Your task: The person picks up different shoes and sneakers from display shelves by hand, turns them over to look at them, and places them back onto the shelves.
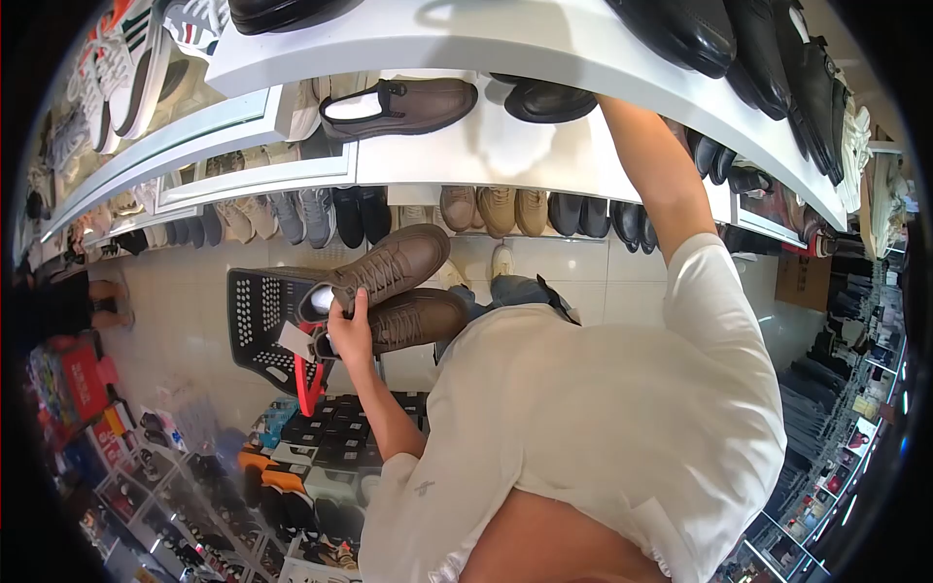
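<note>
My left hand (350,330) is closed on a pair of brown lace-up shoes, one (394,264) above the other (418,321), gripped near their heels. A white tag (295,340) hangs beside that hand. My right arm reaches up to the white shelf, and the upper shelf board hides the hand. Close to where the arm disappears lies a black shoe (549,100). Further left on the same shelf sits a brown slip-on shoe (400,109).
A dark shopping basket (255,325) with a red handle (308,387) is left of the held shoes. Overhead, the upper white shelf (408,47) carries black shoes. Rows of shoes line the lower shelf. Stacked shoe boxes (340,428) stand behind. Another person's legs (109,303) show at far left.
</note>
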The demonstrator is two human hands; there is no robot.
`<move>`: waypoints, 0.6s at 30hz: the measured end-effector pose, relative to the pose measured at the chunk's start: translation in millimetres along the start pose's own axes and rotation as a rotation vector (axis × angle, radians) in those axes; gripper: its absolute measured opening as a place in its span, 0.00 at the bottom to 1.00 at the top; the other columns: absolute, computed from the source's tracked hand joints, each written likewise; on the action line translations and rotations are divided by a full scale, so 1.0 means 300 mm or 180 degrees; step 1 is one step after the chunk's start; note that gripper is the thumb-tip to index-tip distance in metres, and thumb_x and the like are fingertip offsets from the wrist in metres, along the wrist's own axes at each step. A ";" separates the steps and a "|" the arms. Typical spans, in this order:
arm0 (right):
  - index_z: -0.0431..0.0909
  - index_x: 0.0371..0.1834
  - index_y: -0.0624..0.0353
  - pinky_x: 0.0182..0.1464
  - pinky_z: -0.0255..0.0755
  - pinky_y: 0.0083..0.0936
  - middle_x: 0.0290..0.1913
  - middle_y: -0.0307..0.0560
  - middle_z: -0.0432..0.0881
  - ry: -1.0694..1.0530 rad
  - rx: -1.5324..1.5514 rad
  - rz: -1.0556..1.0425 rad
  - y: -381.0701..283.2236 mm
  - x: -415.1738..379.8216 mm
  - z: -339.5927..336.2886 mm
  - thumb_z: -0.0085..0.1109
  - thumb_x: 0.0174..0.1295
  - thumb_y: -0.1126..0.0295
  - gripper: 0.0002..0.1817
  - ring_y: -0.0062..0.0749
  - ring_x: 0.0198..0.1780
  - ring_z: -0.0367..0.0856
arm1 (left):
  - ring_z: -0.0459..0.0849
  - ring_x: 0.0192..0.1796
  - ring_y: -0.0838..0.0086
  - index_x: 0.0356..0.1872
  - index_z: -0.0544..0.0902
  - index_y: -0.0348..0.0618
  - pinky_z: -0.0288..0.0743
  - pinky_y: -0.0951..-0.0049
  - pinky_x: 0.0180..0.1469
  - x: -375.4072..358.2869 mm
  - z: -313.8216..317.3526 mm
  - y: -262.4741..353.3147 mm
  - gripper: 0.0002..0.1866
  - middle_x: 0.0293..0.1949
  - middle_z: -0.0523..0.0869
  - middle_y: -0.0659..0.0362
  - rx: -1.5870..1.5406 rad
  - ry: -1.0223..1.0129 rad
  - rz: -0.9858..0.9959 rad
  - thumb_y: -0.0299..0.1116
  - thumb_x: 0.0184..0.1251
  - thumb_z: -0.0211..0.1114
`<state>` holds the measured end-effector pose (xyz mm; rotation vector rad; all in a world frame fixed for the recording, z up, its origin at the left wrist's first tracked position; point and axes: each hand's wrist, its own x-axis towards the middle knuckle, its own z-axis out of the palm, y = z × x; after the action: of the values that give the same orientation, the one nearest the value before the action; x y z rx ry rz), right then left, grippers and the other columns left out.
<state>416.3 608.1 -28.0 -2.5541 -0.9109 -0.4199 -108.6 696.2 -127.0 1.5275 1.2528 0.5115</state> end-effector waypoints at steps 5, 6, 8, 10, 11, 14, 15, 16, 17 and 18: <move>0.80 0.55 0.64 0.57 0.69 0.47 0.56 0.66 0.79 -0.0029 0.0045 -0.0028 0.004 0.011 0.006 0.51 0.66 0.56 0.24 0.62 0.56 0.77 | 0.81 0.43 0.75 0.48 0.83 0.32 0.73 0.73 0.52 -0.005 0.008 0.015 0.15 0.43 0.88 0.56 -0.0046 0.0057 0.0033 0.35 0.70 0.67; 0.80 0.55 0.64 0.57 0.69 0.47 0.56 0.66 0.79 -0.0028 0.0060 -0.0036 0.000 0.010 0.008 0.51 0.66 0.56 0.24 0.62 0.56 0.77 | 0.81 0.43 0.75 0.48 0.83 0.32 0.73 0.73 0.52 -0.008 0.011 0.027 0.15 0.43 0.88 0.56 -0.0054 0.0061 0.0037 0.35 0.70 0.67; 0.79 0.55 0.64 0.58 0.69 0.47 0.56 0.67 0.79 -0.0002 0.0106 -0.0033 -0.005 0.005 0.010 0.51 0.66 0.56 0.24 0.63 0.56 0.77 | 0.81 0.43 0.75 0.48 0.83 0.32 0.73 0.73 0.52 -0.018 0.010 0.057 0.15 0.43 0.88 0.56 0.0110 0.0078 -0.0074 0.35 0.70 0.67; 0.79 0.55 0.64 0.58 0.68 0.47 0.57 0.67 0.79 0.0071 0.0190 -0.0026 -0.007 -0.002 0.013 0.51 0.66 0.56 0.24 0.63 0.56 0.76 | 0.81 0.44 0.76 0.48 0.83 0.32 0.73 0.73 0.52 -0.014 0.015 0.052 0.15 0.43 0.88 0.56 0.0035 0.0097 -0.0029 0.35 0.70 0.67; 0.79 0.55 0.64 0.58 0.68 0.47 0.57 0.67 0.79 0.0123 0.0250 -0.0022 -0.005 -0.017 0.013 0.51 0.66 0.56 0.24 0.63 0.56 0.76 | 0.81 0.44 0.76 0.48 0.83 0.32 0.73 0.73 0.52 -0.019 0.016 0.045 0.15 0.43 0.88 0.56 -0.0012 0.0100 -0.0013 0.35 0.70 0.67; 0.79 0.56 0.64 0.58 0.68 0.47 0.57 0.67 0.78 0.0344 0.0538 0.0029 0.016 -0.076 0.017 0.51 0.66 0.56 0.24 0.63 0.57 0.76 | 0.81 0.44 0.76 0.49 0.83 0.31 0.73 0.73 0.53 -0.019 0.022 0.031 0.16 0.43 0.88 0.57 -0.0018 0.0170 0.0007 0.35 0.69 0.67; 0.79 0.56 0.64 0.58 0.68 0.47 0.58 0.67 0.78 0.0477 0.0686 0.0086 0.030 -0.110 0.022 0.51 0.66 0.56 0.24 0.63 0.57 0.76 | 0.81 0.44 0.76 0.49 0.83 0.31 0.73 0.73 0.53 -0.016 0.028 0.035 0.16 0.43 0.88 0.57 -0.0027 0.0149 0.0043 0.35 0.69 0.67; 0.79 0.56 0.64 0.58 0.68 0.47 0.58 0.67 0.78 0.0621 0.0803 0.0199 0.048 -0.147 0.035 0.51 0.66 0.56 0.24 0.63 0.57 0.76 | 0.81 0.45 0.76 0.49 0.83 0.31 0.73 0.73 0.53 -0.020 0.032 0.040 0.16 0.44 0.88 0.57 -0.0102 0.0213 -0.0007 0.35 0.69 0.67; 0.79 0.56 0.64 0.58 0.68 0.47 0.58 0.67 0.78 0.0773 0.0887 0.0367 0.063 -0.187 0.061 0.51 0.66 0.56 0.24 0.63 0.57 0.76 | 0.81 0.45 0.76 0.50 0.83 0.31 0.73 0.73 0.54 -0.017 0.036 0.045 0.16 0.44 0.88 0.58 -0.0185 0.0292 -0.0048 0.34 0.69 0.68; 0.79 0.56 0.64 0.58 0.68 0.47 0.58 0.67 0.78 0.0923 0.0948 0.0566 0.074 -0.238 0.086 0.51 0.66 0.56 0.24 0.63 0.57 0.76 | 0.81 0.45 0.76 0.50 0.83 0.32 0.72 0.73 0.54 -0.012 0.040 0.037 0.16 0.45 0.88 0.58 -0.0299 0.0311 -0.0061 0.34 0.69 0.67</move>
<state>381.4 566.0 -85.2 -2.2071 -0.5867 -0.5393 -95.0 688.6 -120.5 1.4252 1.2989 0.6303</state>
